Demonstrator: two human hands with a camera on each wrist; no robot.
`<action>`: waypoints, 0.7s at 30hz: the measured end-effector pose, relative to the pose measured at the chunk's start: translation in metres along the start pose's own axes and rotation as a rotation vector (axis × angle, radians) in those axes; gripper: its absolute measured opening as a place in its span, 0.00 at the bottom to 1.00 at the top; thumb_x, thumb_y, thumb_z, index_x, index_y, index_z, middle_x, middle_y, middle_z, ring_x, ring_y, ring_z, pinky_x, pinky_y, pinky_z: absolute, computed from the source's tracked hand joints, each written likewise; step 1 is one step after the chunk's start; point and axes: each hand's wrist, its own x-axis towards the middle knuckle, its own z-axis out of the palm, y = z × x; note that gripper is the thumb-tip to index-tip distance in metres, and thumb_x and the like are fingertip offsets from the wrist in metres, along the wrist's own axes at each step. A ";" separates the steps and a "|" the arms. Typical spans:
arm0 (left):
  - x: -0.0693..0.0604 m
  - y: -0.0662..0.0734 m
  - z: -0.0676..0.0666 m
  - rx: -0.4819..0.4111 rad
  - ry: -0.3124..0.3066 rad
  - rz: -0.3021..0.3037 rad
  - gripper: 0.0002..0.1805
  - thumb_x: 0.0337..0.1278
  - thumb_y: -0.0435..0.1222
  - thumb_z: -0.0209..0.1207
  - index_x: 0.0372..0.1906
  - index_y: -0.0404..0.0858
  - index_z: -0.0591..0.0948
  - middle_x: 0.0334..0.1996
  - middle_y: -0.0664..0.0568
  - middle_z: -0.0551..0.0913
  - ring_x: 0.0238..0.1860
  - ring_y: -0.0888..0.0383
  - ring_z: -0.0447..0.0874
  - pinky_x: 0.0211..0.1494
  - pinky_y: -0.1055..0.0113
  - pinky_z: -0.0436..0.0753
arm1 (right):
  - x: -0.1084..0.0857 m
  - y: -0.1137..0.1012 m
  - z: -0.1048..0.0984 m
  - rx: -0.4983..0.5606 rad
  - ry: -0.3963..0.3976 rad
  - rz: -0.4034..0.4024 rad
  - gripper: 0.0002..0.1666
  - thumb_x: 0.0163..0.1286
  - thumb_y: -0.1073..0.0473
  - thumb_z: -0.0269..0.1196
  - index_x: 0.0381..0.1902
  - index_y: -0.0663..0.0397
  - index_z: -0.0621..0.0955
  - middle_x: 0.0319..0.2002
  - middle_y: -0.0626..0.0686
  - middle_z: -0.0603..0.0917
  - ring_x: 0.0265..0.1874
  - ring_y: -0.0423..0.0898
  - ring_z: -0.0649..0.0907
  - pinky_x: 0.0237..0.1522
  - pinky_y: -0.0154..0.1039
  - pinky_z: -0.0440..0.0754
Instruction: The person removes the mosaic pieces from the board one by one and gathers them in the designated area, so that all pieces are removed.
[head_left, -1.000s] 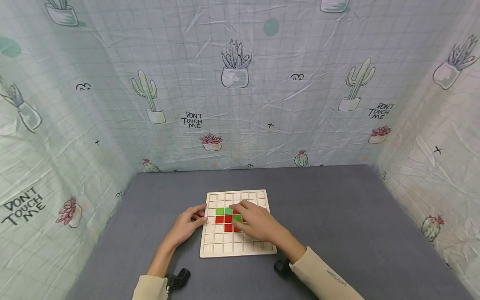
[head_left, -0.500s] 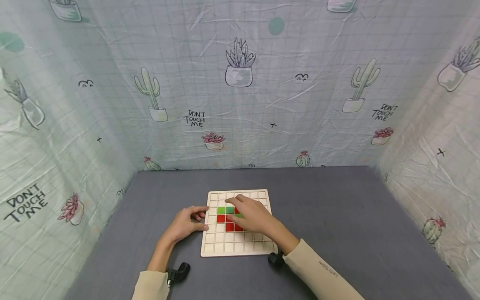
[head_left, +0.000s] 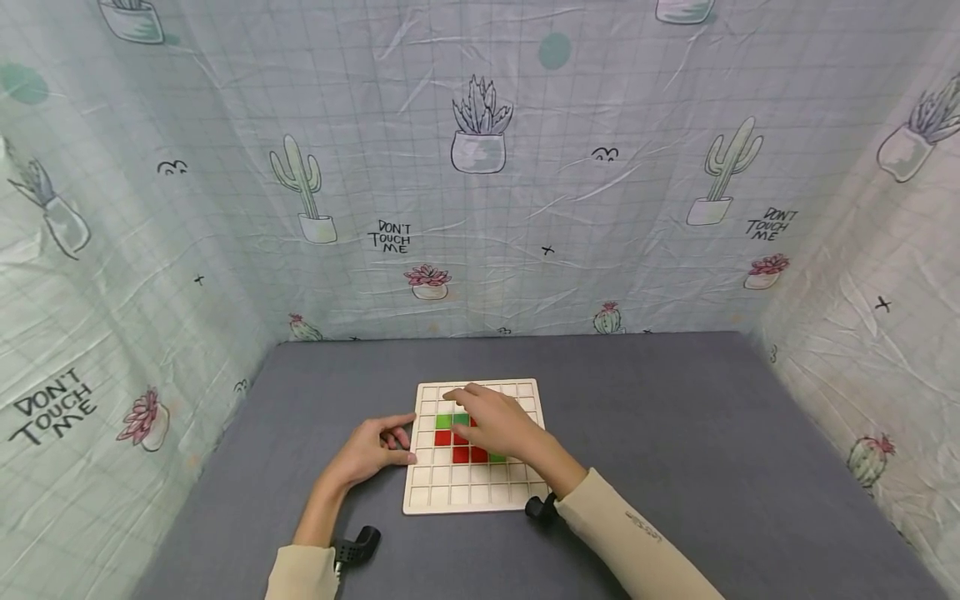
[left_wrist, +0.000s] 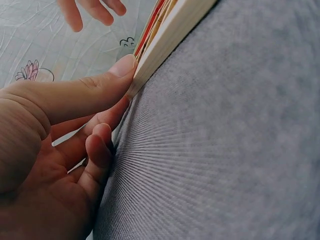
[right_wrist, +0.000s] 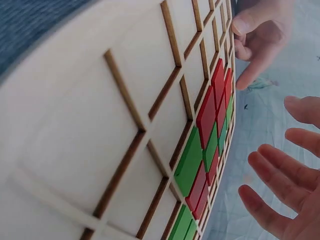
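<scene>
A pale wooden board [head_left: 480, 497] with a grid of square cells lies on the table. Red tiles [head_left: 442, 437], a light green tile [head_left: 444, 422] and a teal one [head_left: 460, 418] sit in its middle cells. My left hand [head_left: 363, 450] touches the board's left edge with thumb and index fingertips, the other fingers loosely bent. In the left wrist view the thumb [left_wrist: 100, 92] meets the edge. My right hand [head_left: 498, 423] hovers over the tiles, fingers apart and holding nothing. It hides part of the pattern; more green tiles [right_wrist: 188, 160] show in the right wrist view.
The table [head_left: 637, 417] is covered in grey cloth. Hanging fabric [head_left: 525, 208] printed with cacti encloses it at the back and both sides. A black wrist device [head_left: 358, 546] sits at the left wrist, another [head_left: 540, 508] at the right.
My right hand has shifted left and toward the far side over the board, its fingers still spread. The left thumb and index finger have moved slightly farther apart along the edge.
</scene>
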 end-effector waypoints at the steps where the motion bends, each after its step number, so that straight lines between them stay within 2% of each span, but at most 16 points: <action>1: 0.000 0.000 0.000 -0.004 -0.004 0.004 0.39 0.48 0.32 0.78 0.68 0.28 0.77 0.34 0.44 0.84 0.28 0.63 0.75 0.33 0.72 0.74 | 0.001 0.000 0.000 -0.001 -0.004 0.000 0.28 0.74 0.48 0.64 0.70 0.44 0.77 0.60 0.50 0.84 0.50 0.45 0.86 0.47 0.44 0.85; 9: -0.003 0.002 0.000 -0.050 -0.020 0.024 0.37 0.49 0.28 0.77 0.66 0.25 0.77 0.35 0.39 0.84 0.28 0.63 0.75 0.33 0.73 0.75 | 0.009 -0.005 -0.001 -0.006 -0.033 0.005 0.26 0.74 0.48 0.64 0.68 0.43 0.79 0.62 0.48 0.82 0.54 0.46 0.85 0.48 0.45 0.84; 16: -0.003 0.001 0.000 -0.055 -0.023 0.018 0.38 0.49 0.29 0.76 0.68 0.25 0.76 0.36 0.38 0.84 0.29 0.63 0.75 0.33 0.72 0.75 | 0.016 -0.008 0.000 -0.002 -0.051 0.000 0.25 0.74 0.48 0.66 0.66 0.46 0.81 0.59 0.50 0.83 0.52 0.46 0.85 0.49 0.45 0.84; 21: -0.004 0.001 -0.001 -0.046 -0.019 0.009 0.37 0.49 0.31 0.77 0.66 0.27 0.77 0.36 0.40 0.84 0.29 0.63 0.76 0.34 0.72 0.75 | 0.021 -0.009 0.001 -0.013 -0.052 -0.010 0.25 0.74 0.48 0.66 0.65 0.46 0.81 0.58 0.49 0.84 0.49 0.45 0.85 0.45 0.42 0.84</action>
